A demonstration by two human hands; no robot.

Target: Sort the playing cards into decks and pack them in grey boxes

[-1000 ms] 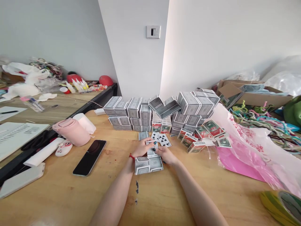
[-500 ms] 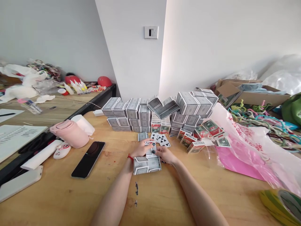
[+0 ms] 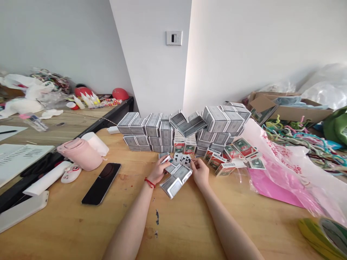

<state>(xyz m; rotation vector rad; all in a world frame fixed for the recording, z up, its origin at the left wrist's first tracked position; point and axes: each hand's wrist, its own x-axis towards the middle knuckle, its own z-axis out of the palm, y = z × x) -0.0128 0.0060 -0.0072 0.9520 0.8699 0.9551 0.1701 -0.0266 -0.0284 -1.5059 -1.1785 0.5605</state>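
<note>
My left hand (image 3: 158,171) is closed on the left side of a piece built from folded playing cards (image 3: 178,177). Grey patterned card backs face up on it, and it is tilted above the table. At the piece's right side, my right hand (image 3: 200,171) has its fingers curled, thumb beside the edge of the face-up playing cards (image 3: 182,159) showing clubs. What those fingertips pinch, if anything, is hidden. A face-down card pile (image 3: 163,155) lies just behind my left hand, partly covered.
Blocks of folded cards (image 3: 135,123) stand stacked along the back, with an open folded piece (image 3: 188,123) across the gap. Card boxes (image 3: 226,168) lie at right, beside pink plastic bags (image 3: 276,173). A phone (image 3: 101,184), pink pouch (image 3: 81,153) and yellow tape roll (image 3: 325,236) surround the work area.
The folded card piece has turned and lifted, its near end swinging right. My left hand has shifted slightly left, and my right hand has moved right and away to the face-up cards.
</note>
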